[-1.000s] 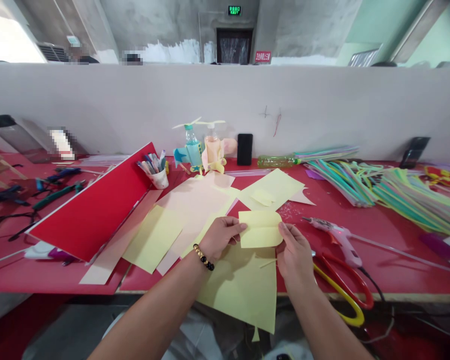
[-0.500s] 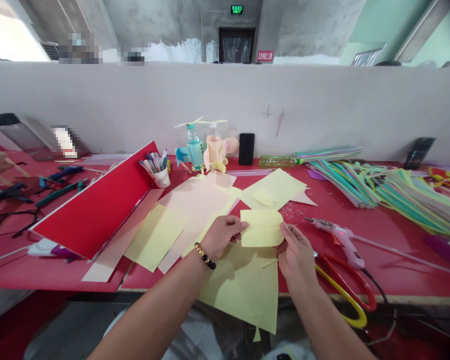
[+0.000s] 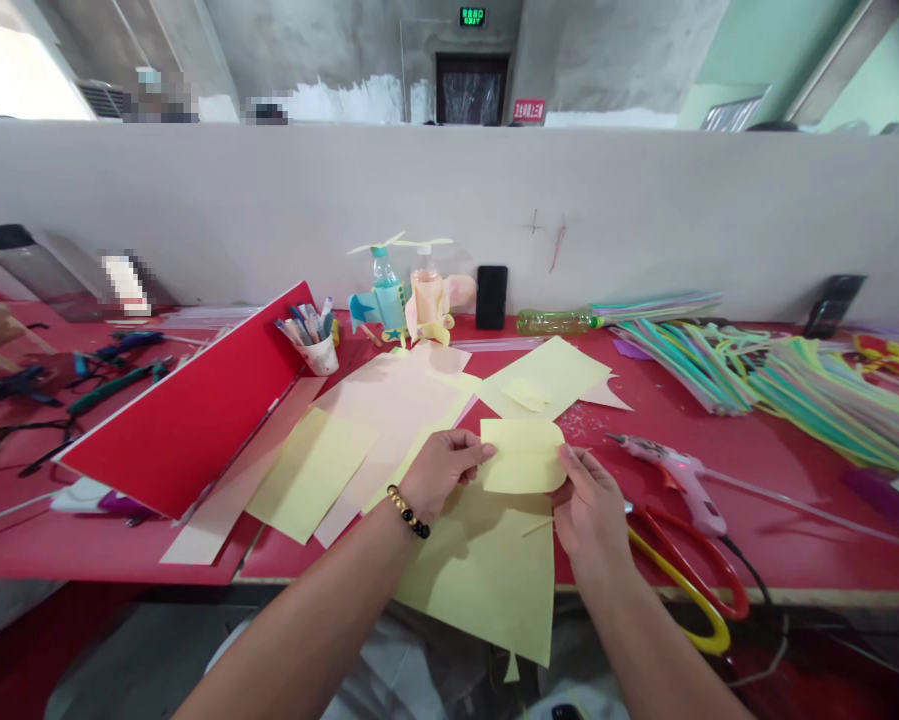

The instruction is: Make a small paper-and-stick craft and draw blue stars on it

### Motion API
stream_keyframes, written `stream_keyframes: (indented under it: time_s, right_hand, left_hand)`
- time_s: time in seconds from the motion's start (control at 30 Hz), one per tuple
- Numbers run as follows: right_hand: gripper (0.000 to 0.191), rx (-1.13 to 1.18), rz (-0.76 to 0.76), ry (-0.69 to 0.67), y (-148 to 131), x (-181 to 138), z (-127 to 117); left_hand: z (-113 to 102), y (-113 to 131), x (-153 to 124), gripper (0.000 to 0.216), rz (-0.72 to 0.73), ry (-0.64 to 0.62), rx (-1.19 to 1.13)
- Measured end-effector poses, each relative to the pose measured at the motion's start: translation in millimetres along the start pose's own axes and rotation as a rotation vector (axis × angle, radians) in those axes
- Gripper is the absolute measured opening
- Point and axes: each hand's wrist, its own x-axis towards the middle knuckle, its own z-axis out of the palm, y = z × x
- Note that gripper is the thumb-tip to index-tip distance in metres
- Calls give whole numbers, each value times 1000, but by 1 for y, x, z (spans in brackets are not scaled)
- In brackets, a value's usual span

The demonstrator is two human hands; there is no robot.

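Two hands share one small yellow sheet of paper (image 3: 522, 458) between them, raised above the middle of the counter (image 3: 824, 545), toward its front edge. The left hand (image 3: 443, 470) pinches the left side of this sheet: its thumb lies in front, and the other fingers are bent behind, with only the paper in the gap. The right hand (image 3: 590, 500) holds the right side in a similar pinch, and near it the upper right corner looks curved.

Below lies a larger yellow sheet (image 3: 486, 590), which hangs over the front edge of the counter. Right of it, also at the front edge, are the scissors (image 3: 741, 588) with red and yellow handles, and just behind them a pink glue gun (image 3: 700, 500), whose small light glows.

For good handling, I think, both grips should be light and at equal height, because thin paper probably takes a crease easily. It seems better to keep the sheet nearly flat and only a little tensioned. The right forearm should keep away from the scissors, and the fingers from the glue gun's nozzle, which may be hot.
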Motion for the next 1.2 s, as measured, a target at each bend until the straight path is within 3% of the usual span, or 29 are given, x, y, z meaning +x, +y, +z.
stream_keyframes:
  time_s: [1.2]
  right_hand:
    - [18, -10, -6, -138, -3, -3, -3]
  left_hand:
    - [-3, -4, 2, 37, 27, 5, -16]
